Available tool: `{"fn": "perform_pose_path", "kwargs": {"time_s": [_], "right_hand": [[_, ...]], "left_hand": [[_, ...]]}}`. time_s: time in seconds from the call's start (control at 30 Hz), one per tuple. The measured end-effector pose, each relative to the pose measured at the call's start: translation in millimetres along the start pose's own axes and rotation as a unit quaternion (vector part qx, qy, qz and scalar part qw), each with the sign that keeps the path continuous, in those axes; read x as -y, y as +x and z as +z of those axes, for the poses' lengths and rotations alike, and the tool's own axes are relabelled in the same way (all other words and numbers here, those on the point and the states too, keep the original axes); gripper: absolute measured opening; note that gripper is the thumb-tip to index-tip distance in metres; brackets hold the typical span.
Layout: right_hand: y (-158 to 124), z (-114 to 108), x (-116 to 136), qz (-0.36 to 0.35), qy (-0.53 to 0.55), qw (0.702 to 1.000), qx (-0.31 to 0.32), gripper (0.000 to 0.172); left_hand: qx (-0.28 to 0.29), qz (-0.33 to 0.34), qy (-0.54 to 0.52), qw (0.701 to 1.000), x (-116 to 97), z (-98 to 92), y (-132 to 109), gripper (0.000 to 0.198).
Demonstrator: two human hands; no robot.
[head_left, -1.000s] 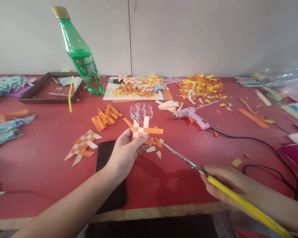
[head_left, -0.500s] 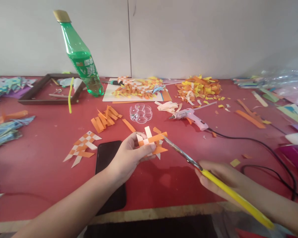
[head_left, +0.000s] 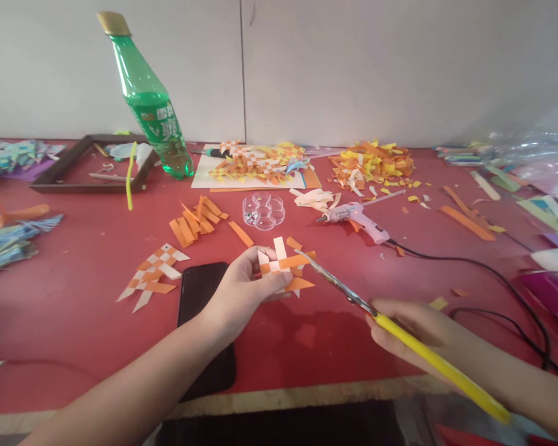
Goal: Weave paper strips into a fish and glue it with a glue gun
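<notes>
Between the thumb and fingers of my left hand [head_left: 248, 285] is a small woven paper fish [head_left: 279, 265] in orange and white, its strip ends sticking out. My right hand [head_left: 413, 331] is closed around scissors with yellow handles [head_left: 439, 365]. Their metal blades [head_left: 330, 277] reach the orange strip at the fish's right side. A second woven paper fish [head_left: 154, 272] lies flat to the left of my left hand. Under my left wrist rests a black phone [head_left: 202, 291]. Orange paper strips [head_left: 198, 222] are piled just beyond it.
A pink glue gun [head_left: 360, 220] with a black cord lies at right centre, beside a clear flower-shaped tray [head_left: 263, 212]. Behind are heaps of orange and yellow scraps [head_left: 372, 162], a green bottle [head_left: 155, 118] and a dark frame [head_left: 81, 186]. The red table [head_left: 307, 365] ends in front.
The scissor blades have shifted slightly left, over the orange strip of the held fish. My left hand keeps the same hold, and the view has moved a little.
</notes>
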State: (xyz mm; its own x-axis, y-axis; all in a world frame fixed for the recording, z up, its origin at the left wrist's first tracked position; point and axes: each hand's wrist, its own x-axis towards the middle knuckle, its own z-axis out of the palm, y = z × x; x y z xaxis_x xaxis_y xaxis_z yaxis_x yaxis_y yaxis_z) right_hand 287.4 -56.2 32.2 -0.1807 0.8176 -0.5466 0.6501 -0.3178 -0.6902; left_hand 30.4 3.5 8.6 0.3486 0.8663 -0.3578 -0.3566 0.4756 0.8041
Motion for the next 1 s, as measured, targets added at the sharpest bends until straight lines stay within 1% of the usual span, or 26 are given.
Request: {"fn": "perform_pose_path", "kwargs": {"time_s": [0.07, 0.1, 0.17, 0.3, 0.43, 0.6, 0.77, 0.87, 1.0], "right_hand": [[0.0, -0.8, 0.5, 0.005, 0.008, 1.0, 0.024, 0.052], [-0.1, -0.6, 0.3, 0.005, 0.012, 1.0, 0.026, 0.053], [-0.1, 0.3, -0.9, 0.002, 0.016, 1.0, 0.012, 0.054], [0.1, 1.9, -2.3, 0.0, 0.005, 1.0, 0.006, 0.057], [-0.3, 1.1, 2.5, 0.011, -0.012, 1.0, 0.007, 0.059], [-1.6, -0.3, 9.3, 0.016, -0.026, 0.999, 0.009, 0.057], [1.3, -4.2, 2.7, 0.02, -0.057, 0.998, 0.023, 0.059], [3.4, -5.6, -1.5, 0.011, -0.061, 0.998, 0.019, 0.063], [2.4, -2.4, -3.4, -0.011, -0.028, 0.999, 0.02, 0.065]], "left_hand": [[-0.001, -0.003, -0.003, 1.0, 0.5, -0.6, 0.0, 0.024], [-0.002, -0.004, -0.005, 1.0, 0.5, -0.5, 0.1, 0.024], [-0.001, -0.003, -0.01, 1.0, -0.1, 0.1, 0.4, 0.024], [0.006, -0.002, -0.016, 1.0, -1.3, 1.0, 0.9, 0.024], [0.002, -0.004, -0.006, 1.0, -0.7, 0.3, 0.4, 0.023], [0.004, -0.007, -0.011, 1.0, -0.1, 0.7, 0.4, 0.023], [-0.002, -0.011, -0.011, 1.0, -0.7, 0.9, 1.2, 0.022], [-0.011, -0.003, 0.012, 1.0, -0.7, -0.6, 2.1, 0.019], [-0.016, 0.034, 0.041, 0.998, 1.3, -2.4, 2.8, 0.017]]}}
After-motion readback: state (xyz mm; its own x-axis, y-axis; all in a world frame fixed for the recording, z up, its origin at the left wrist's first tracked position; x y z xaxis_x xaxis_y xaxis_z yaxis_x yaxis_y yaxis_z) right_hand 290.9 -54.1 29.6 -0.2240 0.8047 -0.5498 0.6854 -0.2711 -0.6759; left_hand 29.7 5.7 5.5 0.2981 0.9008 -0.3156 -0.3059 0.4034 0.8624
